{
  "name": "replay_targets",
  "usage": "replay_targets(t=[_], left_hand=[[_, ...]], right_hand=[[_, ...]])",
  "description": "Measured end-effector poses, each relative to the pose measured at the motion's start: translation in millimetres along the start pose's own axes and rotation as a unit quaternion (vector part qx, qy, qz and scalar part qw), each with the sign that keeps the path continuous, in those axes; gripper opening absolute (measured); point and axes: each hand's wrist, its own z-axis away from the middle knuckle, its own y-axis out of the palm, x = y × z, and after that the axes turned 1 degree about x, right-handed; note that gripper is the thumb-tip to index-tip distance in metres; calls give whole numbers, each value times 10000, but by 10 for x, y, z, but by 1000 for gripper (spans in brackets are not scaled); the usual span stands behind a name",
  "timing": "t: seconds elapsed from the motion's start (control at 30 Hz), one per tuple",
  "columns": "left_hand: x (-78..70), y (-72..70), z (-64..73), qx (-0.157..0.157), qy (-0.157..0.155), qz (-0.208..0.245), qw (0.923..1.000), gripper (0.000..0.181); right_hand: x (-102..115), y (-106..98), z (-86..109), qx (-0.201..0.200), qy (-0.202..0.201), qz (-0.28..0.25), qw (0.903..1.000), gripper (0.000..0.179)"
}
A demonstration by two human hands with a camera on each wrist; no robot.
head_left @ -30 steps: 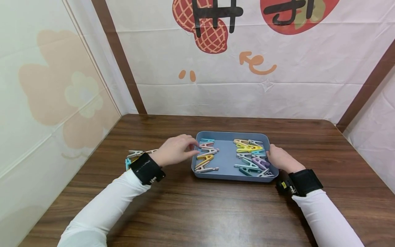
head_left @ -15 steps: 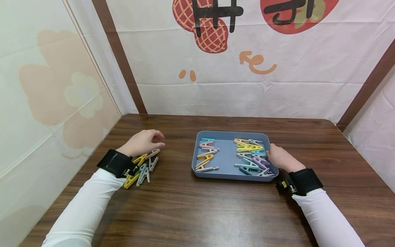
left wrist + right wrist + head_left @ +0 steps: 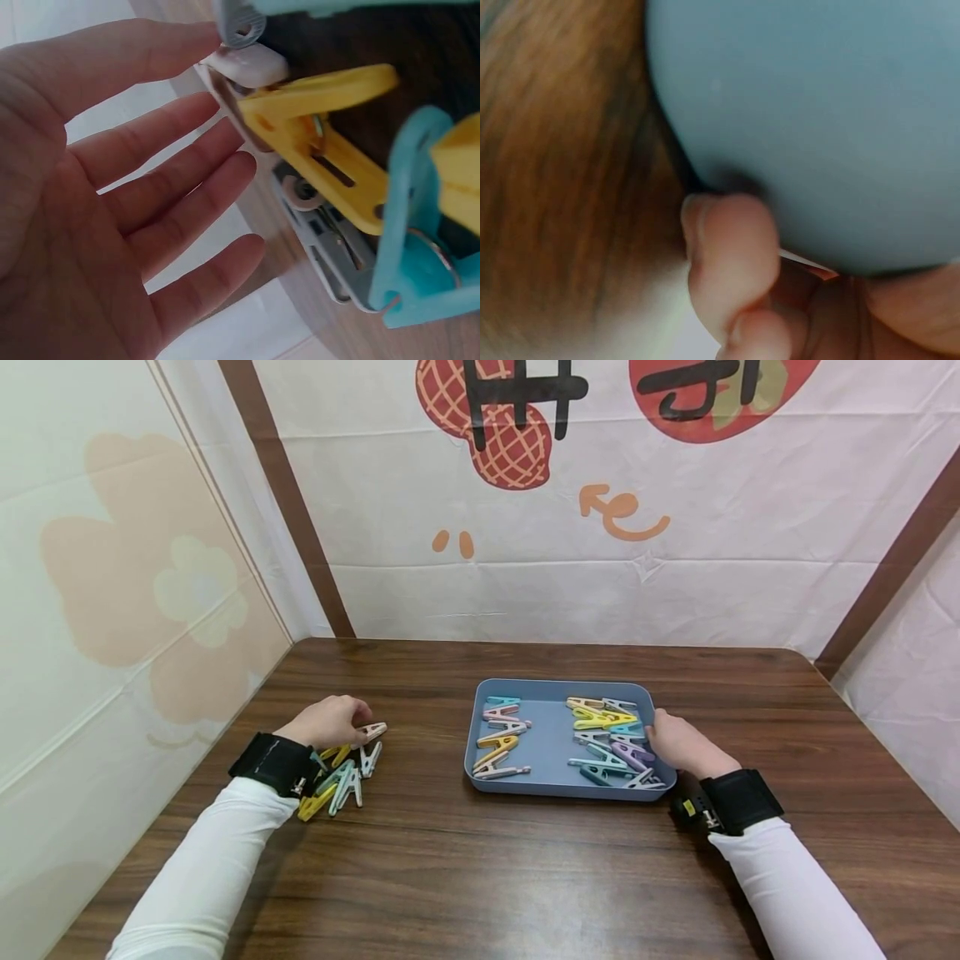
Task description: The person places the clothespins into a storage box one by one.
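My left hand (image 3: 328,723) is at a small pile of clothespins on the left of the table. Its thumb and index fingertip lie either side of a pale pink clothespin (image 3: 251,66), the other fingers long and loosely spread. Beside that one lie a yellow clothespin (image 3: 322,142), a grey clothespin (image 3: 319,232) and a turquoise clothespin (image 3: 420,225); the wrist covers part of the pile. My right hand (image 3: 690,746) grips the right side of a blue-grey tray (image 3: 551,790), fingers curled against its outer wall. Rows of clothespins line the tray's left and right sides.
The brown wooden table (image 3: 480,877) extends in front of the tray and between it and the pile. White printed cloth (image 3: 525,602) hangs behind the table's far edge, with another cloth panel (image 3: 112,693) along the left.
My left hand has moved left from the tray's left side to the pile, then lowered onto the pale pink clothespin. My right hand and the tray have stayed put.
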Motion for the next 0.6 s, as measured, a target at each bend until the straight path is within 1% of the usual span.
replay_targets(t=[0.13, 0.37, 0.6], left_hand=[[16, 20, -8, 15, -17, -42, 10000, 31], [5, 37, -8, -52, -44, -95, 9999, 20], [2, 43, -19, -170, -8, -81, 9998, 20]], right_hand=[[2, -2, 1, 14, 7, -26, 10000, 41], [1, -7, 10, 9, -17, -50, 10000, 40], [-2, -5, -1, 3, -18, -31, 10000, 42]])
